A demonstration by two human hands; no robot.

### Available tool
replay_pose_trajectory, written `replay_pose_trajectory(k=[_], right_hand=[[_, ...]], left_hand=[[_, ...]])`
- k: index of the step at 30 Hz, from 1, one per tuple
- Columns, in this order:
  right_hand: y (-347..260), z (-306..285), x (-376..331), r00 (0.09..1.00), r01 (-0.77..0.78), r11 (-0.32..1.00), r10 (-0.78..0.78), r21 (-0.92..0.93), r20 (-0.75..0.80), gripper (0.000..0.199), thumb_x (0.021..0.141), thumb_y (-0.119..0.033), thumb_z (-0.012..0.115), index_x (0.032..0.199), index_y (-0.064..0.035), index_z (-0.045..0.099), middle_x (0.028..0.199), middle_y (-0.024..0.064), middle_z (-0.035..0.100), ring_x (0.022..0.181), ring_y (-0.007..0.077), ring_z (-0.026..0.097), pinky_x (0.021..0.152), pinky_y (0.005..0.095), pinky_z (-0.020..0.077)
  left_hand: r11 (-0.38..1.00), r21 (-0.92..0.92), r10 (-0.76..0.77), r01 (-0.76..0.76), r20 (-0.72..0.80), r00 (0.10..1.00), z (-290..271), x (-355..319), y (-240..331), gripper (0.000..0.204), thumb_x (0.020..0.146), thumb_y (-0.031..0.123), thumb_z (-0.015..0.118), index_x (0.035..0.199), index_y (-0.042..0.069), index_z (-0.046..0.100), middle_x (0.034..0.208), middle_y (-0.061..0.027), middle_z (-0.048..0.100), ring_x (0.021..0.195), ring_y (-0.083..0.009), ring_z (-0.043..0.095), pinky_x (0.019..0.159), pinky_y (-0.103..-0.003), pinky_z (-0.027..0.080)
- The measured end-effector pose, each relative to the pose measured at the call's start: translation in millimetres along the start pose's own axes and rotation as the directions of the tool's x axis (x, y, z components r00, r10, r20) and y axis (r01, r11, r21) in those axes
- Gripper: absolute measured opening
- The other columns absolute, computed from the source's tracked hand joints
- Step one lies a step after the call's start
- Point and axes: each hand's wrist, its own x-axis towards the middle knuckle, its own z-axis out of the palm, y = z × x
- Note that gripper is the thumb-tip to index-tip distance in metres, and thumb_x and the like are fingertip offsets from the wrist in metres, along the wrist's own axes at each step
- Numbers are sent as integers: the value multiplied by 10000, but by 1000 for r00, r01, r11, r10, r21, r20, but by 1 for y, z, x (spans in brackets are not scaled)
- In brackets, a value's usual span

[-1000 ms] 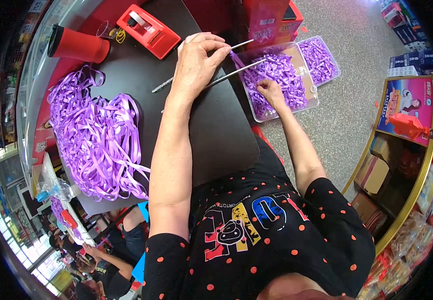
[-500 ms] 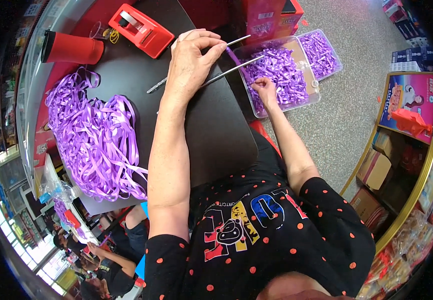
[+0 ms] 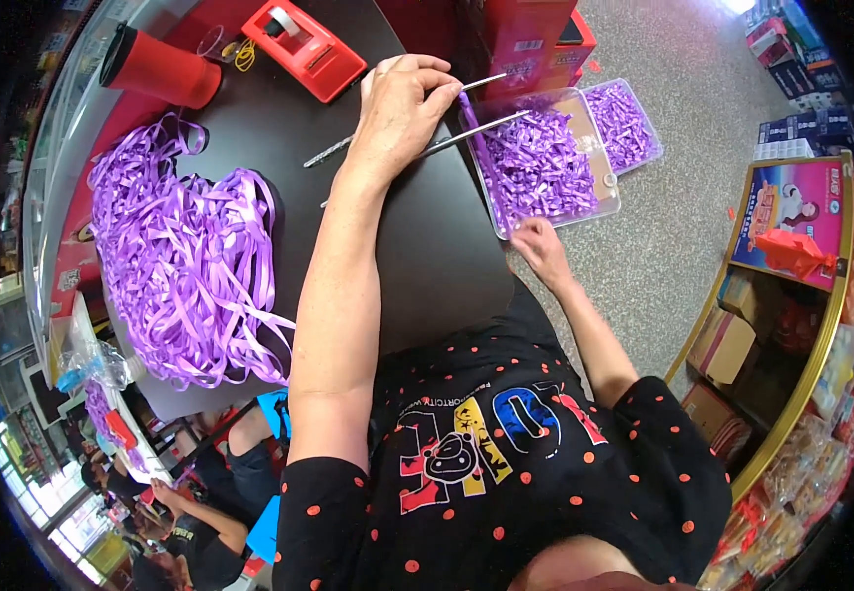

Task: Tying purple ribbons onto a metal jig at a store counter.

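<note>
Over the dark table edge, my left hand (image 3: pixel 399 116) pinches a purple ribbon (image 3: pixel 483 158) between thumb and fingertips, by the far ends of two thin metal rods. The upper rod (image 3: pixel 328 151) has a spiral-grooved end and passes under my left hand. The smoother lower rod (image 3: pixel 486 130) runs beneath my wrist and juts past the table edge. My right hand (image 3: pixel 543 253), slightly blurred, is closed at the ribbon's lower end, beside a clear plastic box (image 3: pixel 601 209). Many short purple ribbon pieces (image 3: pixel 545 163) fill that box.
A large heap of long purple ribbons (image 3: pixel 190 266) covers the table's left side. Behind it stand a red tumbler (image 3: pixel 166 69) and a red tape dispenser (image 3: pixel 306 49). A second box of purple pieces (image 3: pixel 622 126) sits beyond the first. Shelving (image 3: pixel 732 345) lines the right.
My right hand has moved down and toward me, out from over the box, drawing the ribbon longer. My left hand keeps its pinch by the rods. The whole view has shifted slightly.
</note>
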Motion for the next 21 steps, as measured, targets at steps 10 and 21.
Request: replay_pose_trajectory(k=[10,21], right_hand=[[-139,-82,-79,973,184,965,-207,-188,-107,140,645,-109,775,757,-81,694,1081,46,659,918,227,516,789,370,404],[-192,-108,-83,971,167,984,-176,-64,-163,193,675,-34,750,854,-29,681,851,63,657,767,217,528,708,330,418]], left_hand=[[998,58,14,-13,-15,1000,3,-2,-4,267,861,289,584,944,78,725,1155,-68,624,1145,-259,496,997,-396,338],[999,28,-13,14,-37,999,5,-1,-4,284,847,299,577,943,76,724,1155,-60,620,1156,-254,484,999,-409,317]])
